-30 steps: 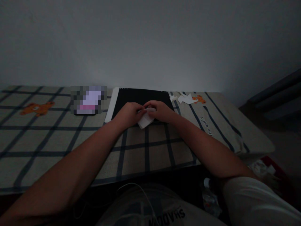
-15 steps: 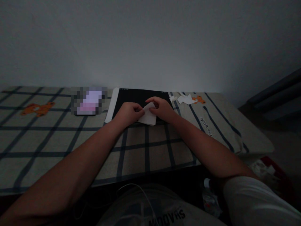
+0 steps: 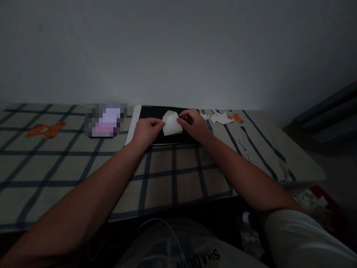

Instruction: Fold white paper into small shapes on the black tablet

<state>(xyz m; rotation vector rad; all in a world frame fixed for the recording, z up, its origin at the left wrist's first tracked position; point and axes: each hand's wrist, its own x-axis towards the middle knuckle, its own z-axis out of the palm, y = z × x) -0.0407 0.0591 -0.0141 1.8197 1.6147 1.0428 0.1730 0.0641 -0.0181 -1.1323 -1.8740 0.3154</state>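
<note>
Dim wall (image 3: 178,56), pinched paper (image 3: 172,124), pixelated phone (image 3: 108,120)

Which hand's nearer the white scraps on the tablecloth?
Right. The right hand is just left of the white scraps; the left hand is farther left, beyond the folded paper both hands hold.

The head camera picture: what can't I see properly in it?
In the head view:
Phone: screen blurred into blocks.
White paper: far side turned away.
Black sheet: partly covered by the paper, left hand and right hand.
Shirt lettering: cut off by the bottom edge.
</note>
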